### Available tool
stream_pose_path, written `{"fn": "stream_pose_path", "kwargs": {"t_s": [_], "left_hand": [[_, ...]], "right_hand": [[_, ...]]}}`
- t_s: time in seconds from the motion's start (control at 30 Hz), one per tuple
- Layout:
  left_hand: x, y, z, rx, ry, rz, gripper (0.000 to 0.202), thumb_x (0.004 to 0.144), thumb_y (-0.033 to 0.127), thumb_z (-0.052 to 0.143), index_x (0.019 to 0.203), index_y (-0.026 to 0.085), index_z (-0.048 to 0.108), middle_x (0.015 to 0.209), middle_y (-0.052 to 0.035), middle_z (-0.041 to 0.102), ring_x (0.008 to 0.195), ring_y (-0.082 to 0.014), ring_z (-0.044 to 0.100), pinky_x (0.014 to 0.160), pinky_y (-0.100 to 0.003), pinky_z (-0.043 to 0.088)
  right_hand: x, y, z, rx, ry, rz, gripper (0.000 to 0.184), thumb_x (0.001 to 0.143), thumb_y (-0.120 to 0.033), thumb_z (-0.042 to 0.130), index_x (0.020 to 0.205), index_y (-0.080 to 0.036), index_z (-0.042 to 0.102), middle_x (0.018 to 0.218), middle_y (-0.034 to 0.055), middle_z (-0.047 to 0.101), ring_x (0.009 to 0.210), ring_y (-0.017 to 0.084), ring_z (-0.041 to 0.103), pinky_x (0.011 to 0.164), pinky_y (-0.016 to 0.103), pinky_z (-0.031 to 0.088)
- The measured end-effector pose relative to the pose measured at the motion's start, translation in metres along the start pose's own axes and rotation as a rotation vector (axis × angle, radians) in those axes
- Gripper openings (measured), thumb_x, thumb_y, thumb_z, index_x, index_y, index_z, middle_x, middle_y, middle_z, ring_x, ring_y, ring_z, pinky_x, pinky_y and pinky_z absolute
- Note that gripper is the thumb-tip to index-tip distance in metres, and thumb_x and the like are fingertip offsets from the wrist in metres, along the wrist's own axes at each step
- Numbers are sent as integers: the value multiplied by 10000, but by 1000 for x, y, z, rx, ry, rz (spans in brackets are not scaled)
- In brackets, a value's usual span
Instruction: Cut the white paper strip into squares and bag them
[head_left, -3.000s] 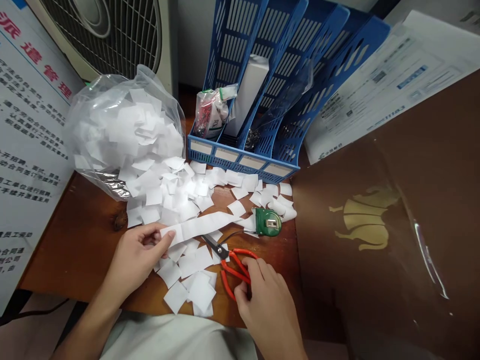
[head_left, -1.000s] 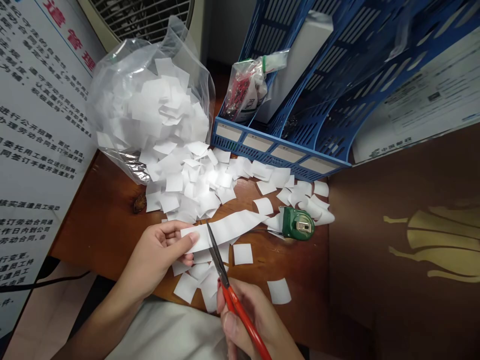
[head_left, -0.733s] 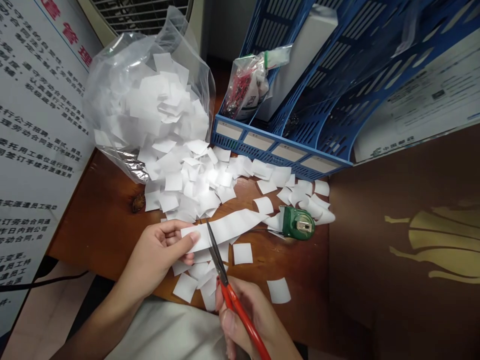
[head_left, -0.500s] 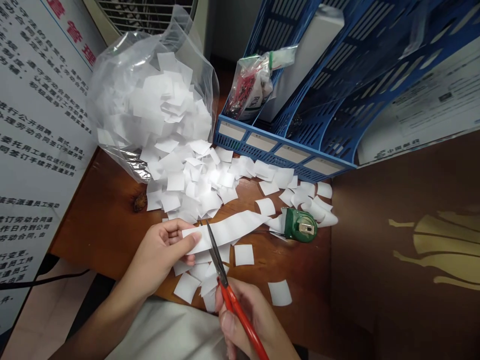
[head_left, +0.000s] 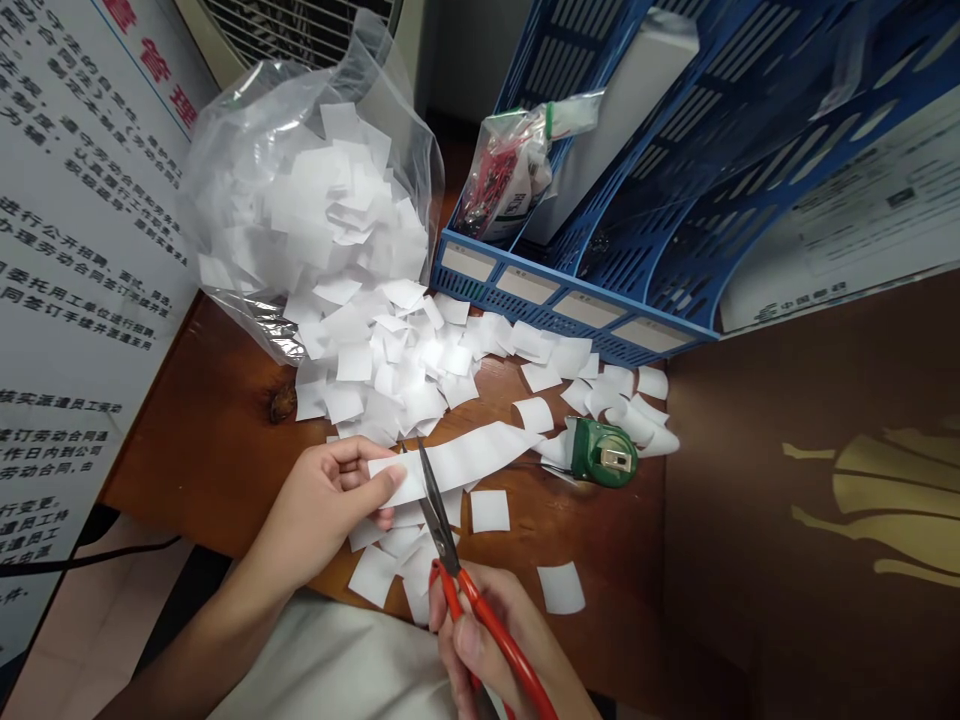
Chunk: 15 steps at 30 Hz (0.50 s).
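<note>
At the centre of the frame, my left hand point(head_left: 326, 505) pinches the near end of a white paper strip point(head_left: 472, 458), thumb on top. My right hand point(head_left: 499, 640), at lower centre, is wrapped around the red handles of the scissors point(head_left: 448, 562), whose parted dark blades straddle the strip just beside my thumb. The strip looks light, thin and limp, easily creased; I judge the end is best held flat between thumb and fingers, clear of the blades. The scissors seem stiff, their handles the sure grip.

At upper left, a clear plastic bag point(head_left: 211, 140) is heaped with white paper pieces, more spilling from its mouth. At upper right, a blue file rack point(head_left: 495, 300) holds a clear packet point(head_left: 499, 185) of red items in its leftmost compartment and a white box point(head_left: 622, 120) in the next; I cannot tell what the small dark things beyond are.
</note>
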<state>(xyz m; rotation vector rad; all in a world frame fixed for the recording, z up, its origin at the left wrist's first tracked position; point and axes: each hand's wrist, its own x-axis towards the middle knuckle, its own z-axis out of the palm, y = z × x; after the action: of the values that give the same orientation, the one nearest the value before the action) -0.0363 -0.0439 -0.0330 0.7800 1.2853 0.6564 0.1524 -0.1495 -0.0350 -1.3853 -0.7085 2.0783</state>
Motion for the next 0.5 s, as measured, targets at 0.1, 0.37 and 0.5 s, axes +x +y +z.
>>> {"fn": "stream_pose_path", "kwargs": {"t_s": [0.1, 0.37, 0.5], "left_hand": [[-1, 1, 0, 59, 17, 23, 316, 760, 395, 823, 874, 127, 701, 543, 9, 650, 499, -98, 596, 548, -185, 501], [0, 0, 0, 79, 22, 34, 280, 756, 372, 813, 822, 142, 666, 547, 17, 628, 493, -103, 585, 522, -188, 485], [0, -4, -1, 40, 4, 40, 291, 790, 397, 802, 824, 149, 653, 622, 11, 653, 513, -101, 585, 548, -210, 520]], "right_hand": [[-1, -4, 2, -8, 12, 8, 642, 819, -797, 631, 951, -174, 546, 669, -32, 503, 502, 72, 455, 546, 227, 414], [-1, -4, 1, -69, -7, 39, 689, 806, -845, 599, 955, -175, 532, 652, -41, 496, 483, 71, 447, 543, 230, 404], [-2, -8, 2, -96, 17, 50, 695, 801, -854, 590, 954, -178, 549, 664, -35, 480, 513, 82, 442, 549, 233, 405]]}}
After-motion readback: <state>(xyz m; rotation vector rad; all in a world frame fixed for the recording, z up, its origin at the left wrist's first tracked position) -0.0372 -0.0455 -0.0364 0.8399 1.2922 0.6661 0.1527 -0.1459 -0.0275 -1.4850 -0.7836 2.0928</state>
